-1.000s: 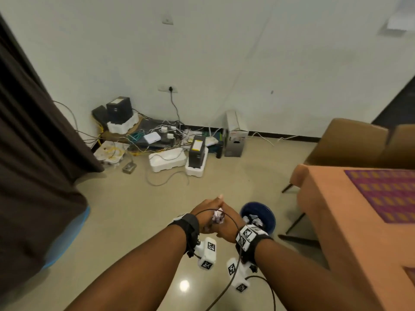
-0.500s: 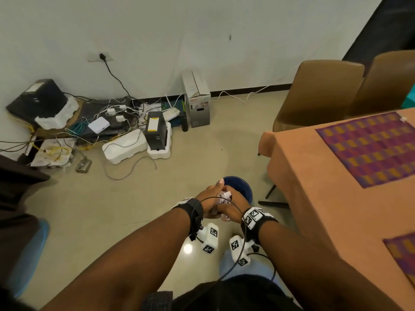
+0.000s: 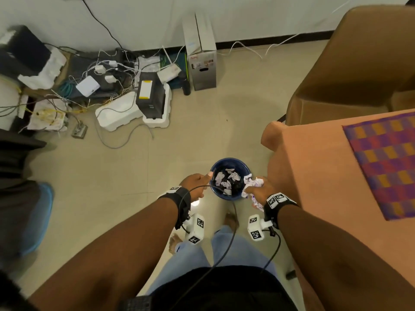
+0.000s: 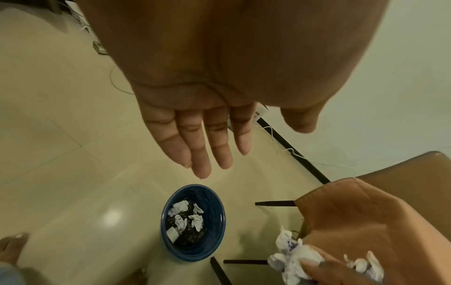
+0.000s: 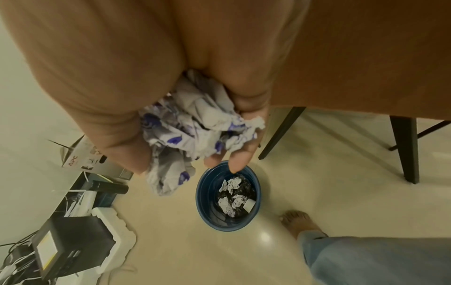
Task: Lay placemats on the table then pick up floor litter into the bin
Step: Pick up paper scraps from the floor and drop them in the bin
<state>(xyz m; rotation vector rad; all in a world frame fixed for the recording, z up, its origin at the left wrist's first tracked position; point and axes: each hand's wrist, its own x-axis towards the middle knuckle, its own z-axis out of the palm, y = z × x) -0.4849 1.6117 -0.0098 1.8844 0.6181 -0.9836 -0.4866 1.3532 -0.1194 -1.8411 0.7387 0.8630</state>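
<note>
Tiled floor bearing a blue bin, a grey box, foam blocks and tangled cables; table carrying a checked placemat.

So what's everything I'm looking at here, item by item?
bin: one, dark blue, on the floor beside the table corner, crumpled papers inside
crumpled paper: one wad, white with purple print, in the right hand
table: one, orange cloth, on the right
placemat: one, purple and orange checks, on the table
chair: one, brown, behind the table
cardboard box: one, grey-white, by the wall
electronics and cables: a pile, black and white, along the wall
left hand: open, above the bin
right hand: grip round the paper
</note>
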